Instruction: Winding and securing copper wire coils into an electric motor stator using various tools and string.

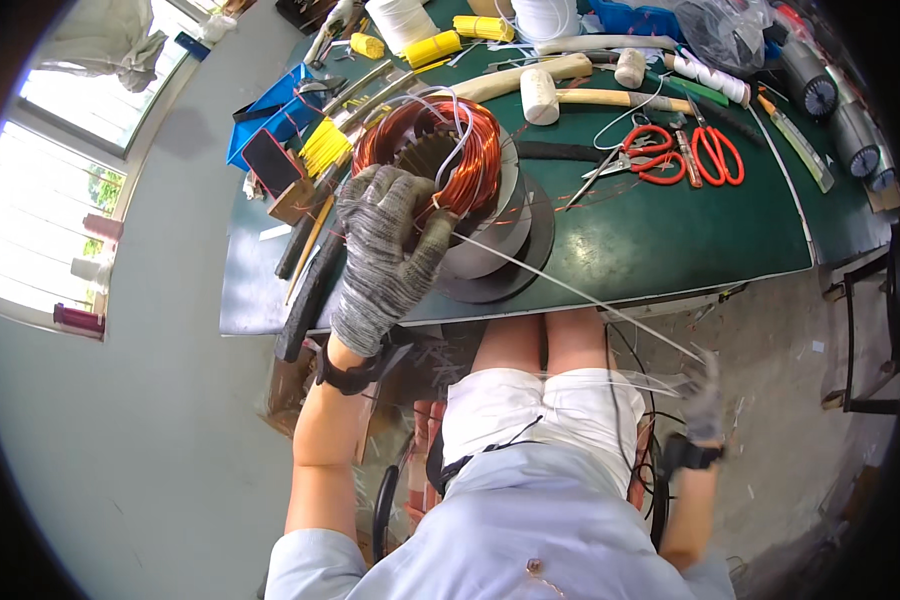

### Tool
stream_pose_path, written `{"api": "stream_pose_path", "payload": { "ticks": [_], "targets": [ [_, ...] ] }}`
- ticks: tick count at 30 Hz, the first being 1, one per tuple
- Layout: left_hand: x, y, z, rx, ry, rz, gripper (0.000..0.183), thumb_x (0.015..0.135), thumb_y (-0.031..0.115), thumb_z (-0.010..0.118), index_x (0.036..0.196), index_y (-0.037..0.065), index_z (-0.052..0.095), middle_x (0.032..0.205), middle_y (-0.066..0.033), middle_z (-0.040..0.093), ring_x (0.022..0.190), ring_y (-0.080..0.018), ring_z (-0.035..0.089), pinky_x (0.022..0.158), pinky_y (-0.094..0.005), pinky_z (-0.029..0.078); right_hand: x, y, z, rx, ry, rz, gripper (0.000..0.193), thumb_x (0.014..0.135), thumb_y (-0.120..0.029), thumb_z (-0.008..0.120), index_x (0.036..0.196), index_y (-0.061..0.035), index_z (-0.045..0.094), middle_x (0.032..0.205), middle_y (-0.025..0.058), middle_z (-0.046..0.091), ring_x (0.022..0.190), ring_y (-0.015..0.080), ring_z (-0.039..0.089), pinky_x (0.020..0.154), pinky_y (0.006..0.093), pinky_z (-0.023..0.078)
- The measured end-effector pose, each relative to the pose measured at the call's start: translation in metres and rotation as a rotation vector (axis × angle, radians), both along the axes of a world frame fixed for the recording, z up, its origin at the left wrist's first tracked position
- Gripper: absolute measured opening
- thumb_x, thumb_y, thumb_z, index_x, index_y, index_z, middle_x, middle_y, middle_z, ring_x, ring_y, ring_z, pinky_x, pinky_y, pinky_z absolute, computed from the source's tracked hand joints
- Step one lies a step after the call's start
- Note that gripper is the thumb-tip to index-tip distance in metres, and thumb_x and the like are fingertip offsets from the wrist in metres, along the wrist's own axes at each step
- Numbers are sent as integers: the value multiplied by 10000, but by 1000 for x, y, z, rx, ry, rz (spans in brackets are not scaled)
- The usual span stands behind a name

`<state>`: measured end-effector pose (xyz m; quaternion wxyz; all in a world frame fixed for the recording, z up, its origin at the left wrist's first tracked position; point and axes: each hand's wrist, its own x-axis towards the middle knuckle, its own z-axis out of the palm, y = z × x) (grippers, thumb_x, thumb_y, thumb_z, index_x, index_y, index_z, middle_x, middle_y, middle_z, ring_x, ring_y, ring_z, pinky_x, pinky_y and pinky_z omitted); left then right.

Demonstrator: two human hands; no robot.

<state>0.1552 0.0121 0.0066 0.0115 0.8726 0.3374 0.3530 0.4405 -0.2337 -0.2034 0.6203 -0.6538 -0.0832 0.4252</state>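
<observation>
A motor stator with thick orange copper windings sits tilted on a round grey stand near the table's front edge. My left hand, in a grey knitted glove, grips the near left side of the windings, its fingers curled over the rim. From the windings by its thumb a thin white cord runs taut to the lower right. That cord ends at my right hand, gloved too and smeared by motion, held out past my right thigh and closed on it. Pale lead wires loop over the windings' top.
Red-handled scissors, a white-headed mallet and a utility knife lie on the green table. A phone stands beside a blue tray at the left. Yellow strips and white spools crowd the back. A dark stool frame is at the right.
</observation>
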Motion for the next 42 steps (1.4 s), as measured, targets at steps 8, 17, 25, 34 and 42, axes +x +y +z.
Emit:
{"api": "stream_pose_path", "payload": {
  "ticks": [8, 17, 25, 34, 42],
  "targets": [
    [-5, 11, -3, 31, 33, -83, 193, 681, 90, 638, 857, 42, 575, 777, -87, 500, 809, -273, 462, 789, -376, 345, -12, 71, 69, 222, -1182, 400, 486, 748, -179, 682, 1173, -22, 509, 1090, 148, 576, 1013, 224, 548, 853, 319, 440],
    [-1, 14, -9, 32, -61, -165, 199, 695, 91, 630, 873, 38, 556, 770, -82, 487, 798, -267, 457, 777, -372, 348, -190, 155, 184, 605, -1747, 836, 137, 853, -171, 480, 899, -56, 536, 645, 47, 530, 545, 120, 526, 393, 262, 431],
    [-11, 30, 18, 118, 179, -221, 222, 650, 127, 664, 838, 64, 564, 798, -74, 545, 865, -258, 504, 866, -402, 337, -83, 159, 141, 286, -1629, 304, 453, 760, -74, 566, 1207, -103, 497, 857, 160, 551, 765, 315, 525, 675, 391, 456],
    [-11, 56, 33, -96, 532, -383, 486, 739, 314, 614, 1160, 83, 538, 1156, -157, 535, 1164, -359, 405, 1013, -447, 281, -143, 219, 151, 757, -1405, 324, 538, 718, 11, 547, 1227, -145, 469, 978, 137, 541, 883, 333, 513, 802, 411, 409],
    [-13, 21, 39, 234, 419, 56, 861, 644, 399, 670, 1360, 110, 287, 1370, -137, 342, 1333, -314, 180, 1074, -481, -11, -119, 227, 211, 1167, -1170, 271, 364, 841, 5, 463, 1195, -69, 493, 1087, 136, 567, 1020, 286, 503, 899, 353, 396]
  ]
}}
